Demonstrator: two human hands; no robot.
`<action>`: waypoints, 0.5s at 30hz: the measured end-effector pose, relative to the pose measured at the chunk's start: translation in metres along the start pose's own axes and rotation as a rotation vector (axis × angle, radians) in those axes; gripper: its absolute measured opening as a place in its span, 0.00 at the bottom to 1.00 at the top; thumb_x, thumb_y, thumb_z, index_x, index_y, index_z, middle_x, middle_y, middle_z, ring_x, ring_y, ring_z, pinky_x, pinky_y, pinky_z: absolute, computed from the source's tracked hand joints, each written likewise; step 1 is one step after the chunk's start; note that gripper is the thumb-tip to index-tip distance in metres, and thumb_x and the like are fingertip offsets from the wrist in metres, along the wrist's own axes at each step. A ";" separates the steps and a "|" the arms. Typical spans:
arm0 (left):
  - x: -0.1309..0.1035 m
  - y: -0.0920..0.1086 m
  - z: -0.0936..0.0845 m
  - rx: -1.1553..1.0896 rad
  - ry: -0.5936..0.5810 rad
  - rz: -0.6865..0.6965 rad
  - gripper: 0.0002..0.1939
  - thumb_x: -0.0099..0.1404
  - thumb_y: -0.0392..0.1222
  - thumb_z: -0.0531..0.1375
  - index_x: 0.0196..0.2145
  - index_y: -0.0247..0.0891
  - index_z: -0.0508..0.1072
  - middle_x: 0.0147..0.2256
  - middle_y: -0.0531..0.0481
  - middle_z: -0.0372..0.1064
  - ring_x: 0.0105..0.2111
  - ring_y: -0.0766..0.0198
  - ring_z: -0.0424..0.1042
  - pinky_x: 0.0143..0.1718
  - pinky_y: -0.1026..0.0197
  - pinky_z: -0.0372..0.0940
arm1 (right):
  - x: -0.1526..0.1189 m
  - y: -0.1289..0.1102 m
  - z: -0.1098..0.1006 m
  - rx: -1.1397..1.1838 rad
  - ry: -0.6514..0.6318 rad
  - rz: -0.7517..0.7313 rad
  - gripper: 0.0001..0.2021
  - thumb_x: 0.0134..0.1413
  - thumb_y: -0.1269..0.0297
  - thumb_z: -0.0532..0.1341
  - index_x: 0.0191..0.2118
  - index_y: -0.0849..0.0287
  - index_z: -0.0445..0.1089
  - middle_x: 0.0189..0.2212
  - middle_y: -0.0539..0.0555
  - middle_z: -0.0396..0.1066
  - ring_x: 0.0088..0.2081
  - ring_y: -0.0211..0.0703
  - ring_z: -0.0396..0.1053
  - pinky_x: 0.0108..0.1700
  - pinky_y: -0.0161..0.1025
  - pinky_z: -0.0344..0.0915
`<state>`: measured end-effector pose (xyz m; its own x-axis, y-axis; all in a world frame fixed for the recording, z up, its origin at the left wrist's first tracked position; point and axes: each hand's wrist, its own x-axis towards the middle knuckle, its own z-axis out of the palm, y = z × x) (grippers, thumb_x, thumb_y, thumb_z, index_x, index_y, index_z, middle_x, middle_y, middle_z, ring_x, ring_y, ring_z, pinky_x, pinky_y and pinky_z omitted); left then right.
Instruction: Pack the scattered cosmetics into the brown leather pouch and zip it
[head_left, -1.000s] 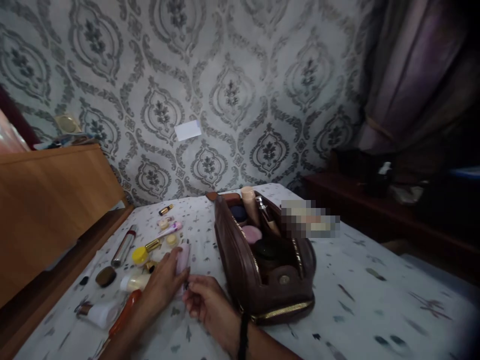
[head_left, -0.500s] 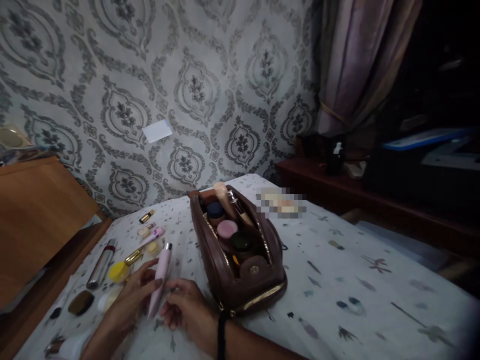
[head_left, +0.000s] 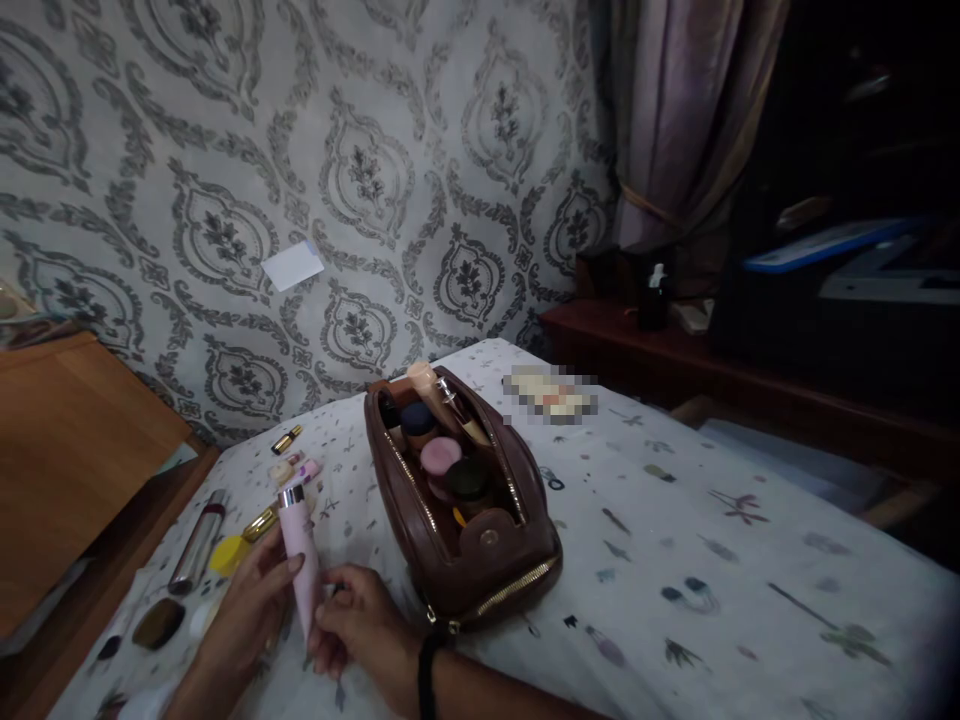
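A pale pink squeeze tube (head_left: 301,570) with a silver cap stands tilted in my left hand (head_left: 259,595), thumb across its front. My right hand (head_left: 364,620), a black band on its wrist, has its fingers curled at the tube's lower end and pinches it there. Just right of my hands is an unzipped brown leather makeup bag (head_left: 394,505). Inside it are a pink-lidded jar (head_left: 441,457), a dark-lidded jar (head_left: 466,480), a navy-lidded jar (head_left: 418,420), a beige tube (head_left: 427,382) and a clear-topped bottle (head_left: 450,395).
Left of my hands lie a silver cylinder (head_left: 199,540), a yellow lid (head_left: 229,555), a gold tube (head_left: 260,522), a brush (head_left: 159,624) and a small gold-and-black item (head_left: 286,439). A blurred-out item (head_left: 551,395) rests beyond the bag. A wooden panel (head_left: 82,470) stands at left.
The tube has turned more upright, its cap shifting left toward the camera. My right fingers have closed in on its lower end. The view has swung slightly right.
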<state>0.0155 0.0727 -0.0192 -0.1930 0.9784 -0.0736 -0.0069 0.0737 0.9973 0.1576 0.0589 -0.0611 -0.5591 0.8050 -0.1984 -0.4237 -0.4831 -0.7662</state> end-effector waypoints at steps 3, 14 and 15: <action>0.003 -0.002 0.003 -0.005 -0.022 0.007 0.36 0.43 0.48 0.74 0.50 0.36 0.70 0.40 0.48 0.73 0.35 0.59 0.72 0.33 0.63 0.69 | 0.001 0.000 0.000 -0.007 0.002 0.001 0.23 0.37 0.65 0.60 0.44 0.61 0.59 0.17 0.43 0.67 0.16 0.33 0.61 0.20 0.32 0.53; 0.008 -0.011 0.013 0.345 -0.014 0.063 0.33 0.53 0.61 0.64 0.49 0.39 0.62 0.26 0.58 0.62 0.19 0.69 0.62 0.17 0.69 0.56 | -0.001 -0.003 -0.001 -0.012 0.039 -0.046 0.24 0.38 0.57 0.63 0.44 0.59 0.62 0.19 0.44 0.69 0.18 0.33 0.63 0.21 0.32 0.51; 0.009 -0.012 0.012 0.381 -0.023 0.072 0.32 0.54 0.62 0.62 0.49 0.39 0.62 0.26 0.58 0.62 0.19 0.69 0.63 0.17 0.69 0.56 | -0.002 -0.004 -0.001 -0.002 0.046 -0.054 0.27 0.38 0.56 0.64 0.47 0.60 0.62 0.19 0.44 0.69 0.19 0.34 0.63 0.22 0.31 0.52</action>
<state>0.0252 0.0831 -0.0321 -0.1579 0.9874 -0.0082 0.3719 0.0671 0.9258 0.1614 0.0596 -0.0584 -0.5021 0.8449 -0.1846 -0.4510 -0.4379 -0.7777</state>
